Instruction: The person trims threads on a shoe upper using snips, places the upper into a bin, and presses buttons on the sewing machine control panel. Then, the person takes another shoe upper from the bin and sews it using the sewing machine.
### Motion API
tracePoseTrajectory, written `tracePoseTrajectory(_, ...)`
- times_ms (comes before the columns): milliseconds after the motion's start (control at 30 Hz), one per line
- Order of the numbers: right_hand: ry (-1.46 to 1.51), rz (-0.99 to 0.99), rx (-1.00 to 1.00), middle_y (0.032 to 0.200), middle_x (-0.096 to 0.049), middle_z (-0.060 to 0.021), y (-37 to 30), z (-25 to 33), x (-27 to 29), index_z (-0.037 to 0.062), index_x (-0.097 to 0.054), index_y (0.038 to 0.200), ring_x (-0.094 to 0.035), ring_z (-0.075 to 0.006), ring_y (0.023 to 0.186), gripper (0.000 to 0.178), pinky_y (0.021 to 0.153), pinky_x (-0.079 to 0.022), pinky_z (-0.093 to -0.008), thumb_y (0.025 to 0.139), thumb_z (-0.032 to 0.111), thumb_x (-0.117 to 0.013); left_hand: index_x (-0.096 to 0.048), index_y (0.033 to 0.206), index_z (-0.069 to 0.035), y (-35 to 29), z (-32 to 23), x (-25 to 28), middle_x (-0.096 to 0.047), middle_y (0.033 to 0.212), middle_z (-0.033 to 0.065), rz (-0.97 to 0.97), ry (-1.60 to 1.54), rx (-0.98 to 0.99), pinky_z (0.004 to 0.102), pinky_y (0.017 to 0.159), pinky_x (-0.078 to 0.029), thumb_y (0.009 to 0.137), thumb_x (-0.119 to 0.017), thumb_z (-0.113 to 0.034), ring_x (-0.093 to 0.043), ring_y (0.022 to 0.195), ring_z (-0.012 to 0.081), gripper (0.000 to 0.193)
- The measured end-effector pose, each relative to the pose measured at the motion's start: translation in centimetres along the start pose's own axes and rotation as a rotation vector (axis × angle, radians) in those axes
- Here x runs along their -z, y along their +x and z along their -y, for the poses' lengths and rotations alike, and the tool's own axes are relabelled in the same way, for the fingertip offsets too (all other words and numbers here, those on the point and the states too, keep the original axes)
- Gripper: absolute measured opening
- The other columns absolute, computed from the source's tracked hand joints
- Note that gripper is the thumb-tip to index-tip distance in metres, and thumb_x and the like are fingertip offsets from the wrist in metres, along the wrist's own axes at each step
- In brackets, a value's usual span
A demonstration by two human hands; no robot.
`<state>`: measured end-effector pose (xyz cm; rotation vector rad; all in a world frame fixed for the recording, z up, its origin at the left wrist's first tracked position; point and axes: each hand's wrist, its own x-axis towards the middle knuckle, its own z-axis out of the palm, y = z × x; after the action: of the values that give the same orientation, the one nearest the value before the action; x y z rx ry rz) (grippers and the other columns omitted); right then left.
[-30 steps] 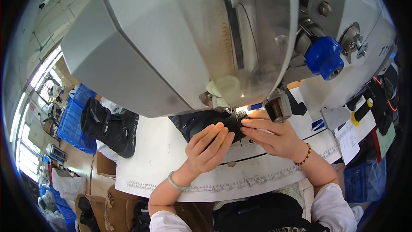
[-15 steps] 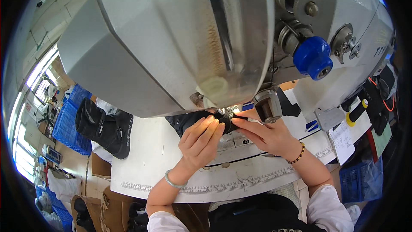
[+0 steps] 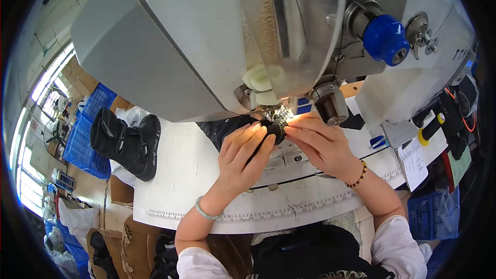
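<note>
Under the lit needle area of a sewing machine (image 3: 281,113) lies a dark piece of material (image 3: 275,132), curled up at its near edge. My left hand (image 3: 240,157) pinches its left side between thumb and fingers. Close by on the right, my right hand (image 3: 325,147) presses thumb and fingertips on the same piece, right beside the presser foot. More black material (image 3: 214,133) spreads to the left behind my left hand, partly under the machine head. The machine head hides much of what lies beyond.
The white table (image 3: 181,186) has a ruler strip (image 3: 289,210) along its near edge. A black boot (image 3: 134,147) stands at the left, by a blue crate (image 3: 88,147). To the right are a handwritten sheet (image 3: 413,163), a thread spool (image 3: 430,130) and another blue crate (image 3: 423,217).
The view has tilted a little, so the machine head sits higher and shows more of the needle area. The hands remain on the dark material, its near edge now more curled.
</note>
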<state>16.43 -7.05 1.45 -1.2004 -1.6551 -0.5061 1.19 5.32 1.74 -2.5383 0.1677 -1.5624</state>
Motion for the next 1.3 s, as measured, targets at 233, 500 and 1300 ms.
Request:
tracePoseTrajectory(233,0.041,0.023,0.001,0.096,-0.058,-0.0063,0.3,0.2,0.6,0.0022,-0.061,0.096,-0.054,-0.0269,0.090,0.028,0.074,-0.048,-0.0334,0.069,0.001,-0.068,-0.063,0.089,0.000,-0.2,0.6,-0.8,-0.061,0.094,0.0073,-0.097,0.034,-0.122,0.0318,0.072,-0.051,0.065,-0.072,0.001,-0.059,0.088,0.0220,0.026)
tracePoseTrajectory(500,0.033,0.003,-0.042,0.094,-0.056,-0.0073,0.3,0.5,0.2,0.0017,-0.059,0.091,-0.054,-0.0277,0.091,0.025,0.073,-0.048,-0.0340,0.068,0.000,-0.068,-0.063,0.086,-0.002,-0.3,1.1,-1.2,-0.060,0.089,0.0058,-0.139,0.059,-0.183,0.0282,0.067,-0.051,0.067,-0.070,0.002,-0.061,0.083,0.0201,0.020)
tracePoseTrajectory(1300,-0.037,0.061,-0.194,0.089,-0.052,-0.0110,1.8,1.2,0.9,-0.0014,-0.055,0.087,-0.053,-0.0290,0.088,0.025,0.072,-0.046,-0.0355,0.064,-0.005,-0.065,-0.068,0.096,-0.013,0.6,1.4,0.8,-0.063,0.096,0.0073,0.037,0.025,0.052,0.0342,0.079,-0.050,0.065,-0.065,-0.008,-0.061,0.092,0.0242,0.032)
